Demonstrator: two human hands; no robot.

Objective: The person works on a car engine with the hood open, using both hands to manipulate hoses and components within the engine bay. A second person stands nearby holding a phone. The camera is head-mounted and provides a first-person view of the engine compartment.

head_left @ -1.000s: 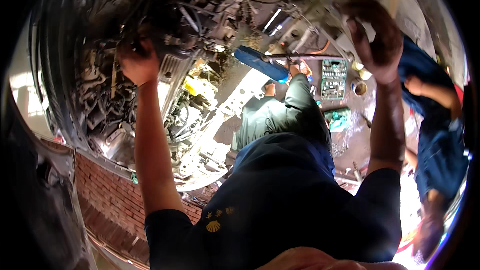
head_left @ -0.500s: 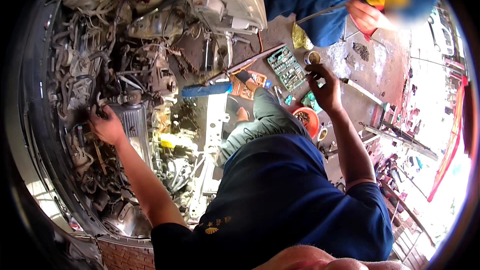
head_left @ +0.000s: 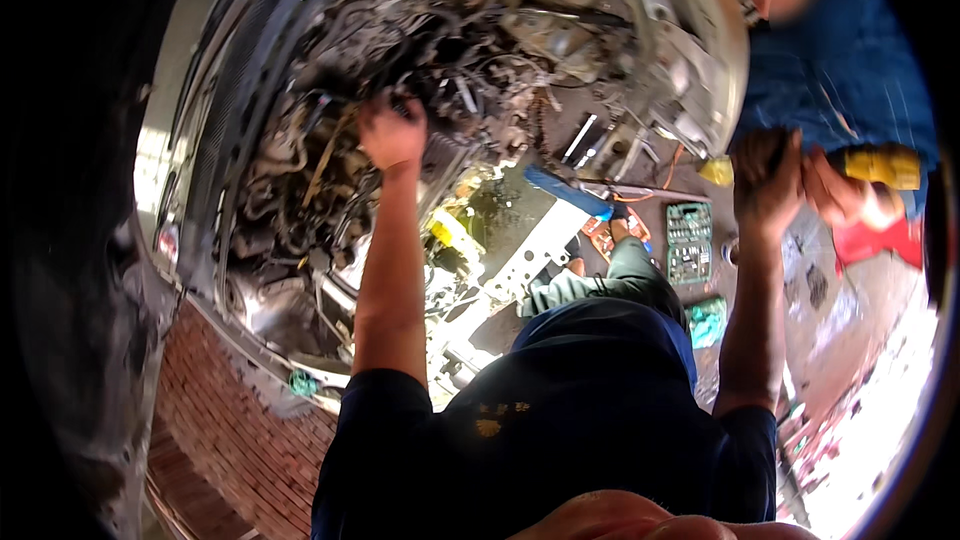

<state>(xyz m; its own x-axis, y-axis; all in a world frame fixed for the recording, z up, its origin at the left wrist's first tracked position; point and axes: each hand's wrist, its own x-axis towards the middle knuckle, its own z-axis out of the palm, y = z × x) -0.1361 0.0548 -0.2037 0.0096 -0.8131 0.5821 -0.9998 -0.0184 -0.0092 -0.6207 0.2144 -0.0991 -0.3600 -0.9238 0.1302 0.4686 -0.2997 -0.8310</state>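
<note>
My left hand (head_left: 393,135) reaches into the open engine bay of a car, among dark hoses and wiring (head_left: 430,70). Motion smears its fingers, so whether they grip anything cannot be seen. Out to the right, my right hand (head_left: 766,185) is raised with its fingers curled closed; what lies in them is too dark and blurred to make out. Right beside it is a co-worker's hand (head_left: 845,195), next to a yellow and black tool (head_left: 880,167). The two hands look close to touching.
A green socket set case (head_left: 688,243) lies open on the floor, near an orange tray (head_left: 602,238) and a blue padded bar (head_left: 565,190). A white metal beam (head_left: 540,255) runs beside my legs. Brick paving (head_left: 240,390) shows at lower left. The co-worker's blue clothing (head_left: 840,70) fills the upper right.
My view has swung, shifting the car rightward in the picture. My right hand has moved up and away from the floor to beside the co-worker's hand. My left hand stays in the engine bay.
</note>
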